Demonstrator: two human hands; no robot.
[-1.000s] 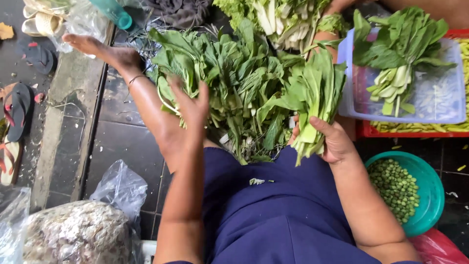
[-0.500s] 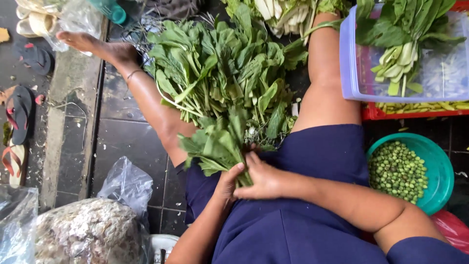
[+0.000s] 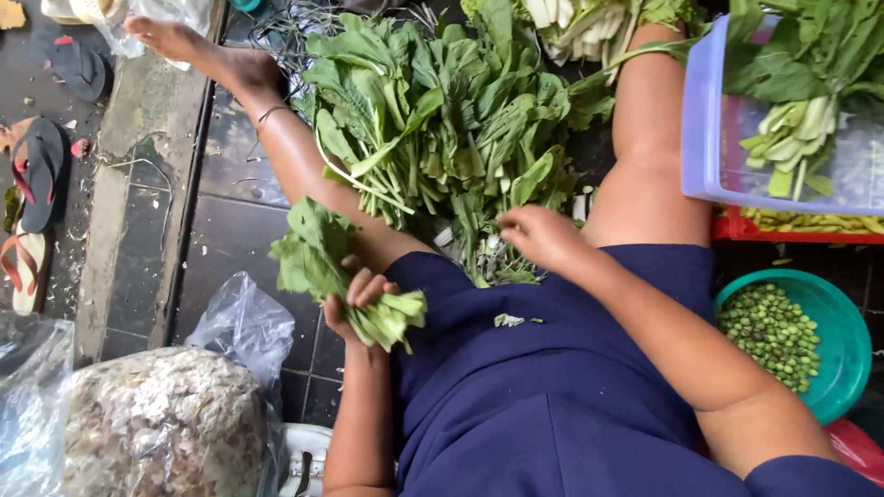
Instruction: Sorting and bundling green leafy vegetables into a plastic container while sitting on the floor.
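Soft, even daylight lit the scene, with only faint shadows and no harsh glare. The leafy greens point(image 3: 442, 120) looked sharp; the plastic bags point(image 3: 138, 405) at near left showed mild sheen.

The heap of leafy greens point(image 3: 442, 129) fills the ground between the person's legs, blocking the way forward. A lavender plastic tub point(image 3: 704, 138) and a teal bowl of green beans point(image 3: 783, 336) crowd the right. Dark floor tiles point(image 3: 221, 239) lie open beyond the left leg, short of the plastic bags point(image 3: 239, 322).

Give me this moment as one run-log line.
left hand: grips bunch of greens | right hand: on pile of greens | green bowl of peas: beside right arm
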